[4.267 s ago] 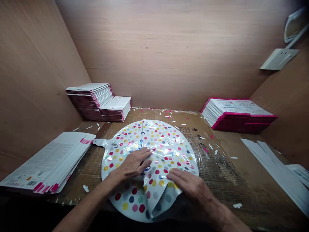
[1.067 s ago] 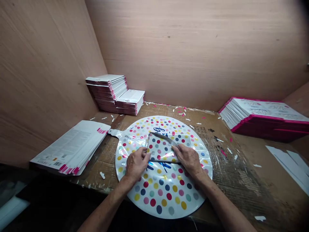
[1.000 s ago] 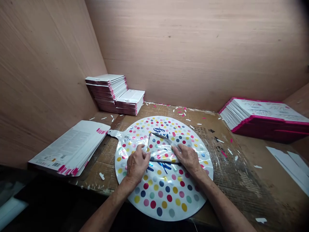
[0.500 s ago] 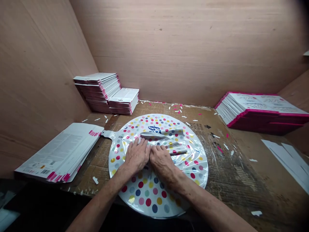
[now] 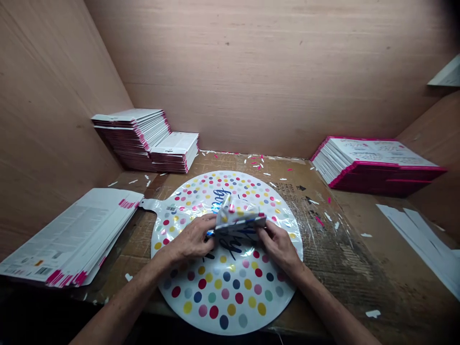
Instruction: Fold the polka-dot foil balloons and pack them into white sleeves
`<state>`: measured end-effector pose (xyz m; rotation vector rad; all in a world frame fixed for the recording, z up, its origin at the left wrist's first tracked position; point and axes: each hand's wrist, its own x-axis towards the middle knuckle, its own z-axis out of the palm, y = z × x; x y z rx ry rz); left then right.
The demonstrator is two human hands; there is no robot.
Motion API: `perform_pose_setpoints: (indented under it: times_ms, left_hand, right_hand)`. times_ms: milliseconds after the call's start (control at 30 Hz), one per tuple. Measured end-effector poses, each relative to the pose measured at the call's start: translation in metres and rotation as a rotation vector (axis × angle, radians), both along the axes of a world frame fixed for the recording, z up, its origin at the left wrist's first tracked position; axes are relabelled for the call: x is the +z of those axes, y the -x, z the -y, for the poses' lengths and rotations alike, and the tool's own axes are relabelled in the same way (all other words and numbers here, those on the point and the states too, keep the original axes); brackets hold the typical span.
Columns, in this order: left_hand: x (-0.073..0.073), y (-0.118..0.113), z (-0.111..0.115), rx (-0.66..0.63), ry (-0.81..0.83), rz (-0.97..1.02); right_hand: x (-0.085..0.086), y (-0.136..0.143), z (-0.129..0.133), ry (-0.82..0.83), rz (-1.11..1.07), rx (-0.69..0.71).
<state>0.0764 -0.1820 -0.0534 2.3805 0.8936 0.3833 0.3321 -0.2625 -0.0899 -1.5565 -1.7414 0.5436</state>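
A flat, round foil balloon (image 5: 223,314) with coloured dots and dark blue lettering lies on the cardboard, its neck pointing left. Over its middle is a smaller folded piece of dotted foil (image 5: 239,216), probably a folded balloon, tilted up off the surface. My left hand (image 5: 196,237) grips the left end of this piece between thumb and fingers. At its right end, my right hand (image 5: 282,244) pinches the lower corner. The fold's inner layers are hard to make out.
White and pink card sleeves stand stacked at the back left (image 5: 143,141); more cards (image 5: 68,235) lie at the left. A pink-edged card pile (image 5: 377,163) sits at the right, near white sheets (image 5: 417,239). Paper scraps dot the cardboard (image 5: 334,258). Wooden walls (image 5: 244,76) enclose the surface.
My hands have moved apart from pressing side by side on the foil to holding its two ends. The foil piece is now lifted and more compact. The view has shifted slightly to the right.
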Motion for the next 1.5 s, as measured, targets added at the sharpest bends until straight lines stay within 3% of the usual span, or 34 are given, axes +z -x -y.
perform_pose_setpoints:
  times_ms: [133,233,300,433,600,700,833,967,1067,1200,1300,1400,1500]
  left_hand:
    - [0.0,-0.028,0.002,0.396,0.024,-0.079]
    - [-0.002,-0.047,0.007,0.627,-0.01,-0.226]
    - [-0.001,-0.055,0.009,0.705,-0.021,-0.273]
    - [0.0,-0.062,0.004,0.747,-0.001,-0.345]
    - [-0.008,-0.07,0.0,0.745,-0.278,-0.381]
    - [-0.016,-0.073,-0.002,0.72,-0.312,-0.38]
    - [-0.021,-0.071,-0.005,0.711,-0.272,-0.404]
    - [-0.019,-0.057,-0.003,0.703,-0.264,-0.265]
    - [-0.016,-0.044,0.004,0.751,-0.158,0.043]
    - [-0.013,-0.038,0.03,0.697,0.21,0.397]
    - [-0.009,-0.03,0.058,0.704,0.223,0.546]
    - [-0.004,0.009,0.074,0.79,0.128,0.502]
    - [0.007,0.082,0.078,1.058,-0.153,0.111]
  right_hand:
    - [0.007,0.015,-0.032,0.141,0.229,-0.312]
    - [0.014,0.023,-0.048,0.265,0.512,-0.405]
    - [0.016,0.026,-0.056,0.307,0.578,-0.405]
    - [0.016,0.026,-0.063,0.326,0.602,-0.393]
    - [0.019,0.028,-0.062,0.349,0.641,-0.373]
    - [0.029,0.032,-0.066,0.345,0.669,-0.37]
    - [0.047,0.036,-0.092,0.245,0.699,-0.179]
    - [0.057,0.035,-0.102,0.231,0.65,0.033]
    - [0.053,0.033,-0.08,0.223,0.538,0.114]
    - [0.04,0.042,-0.043,0.178,0.27,0.231]
    - [0.033,0.056,-0.026,0.223,0.13,0.352]
    - [0.028,0.062,-0.019,0.306,0.036,0.446]
    - [0.024,0.05,-0.015,0.405,-0.028,0.373]
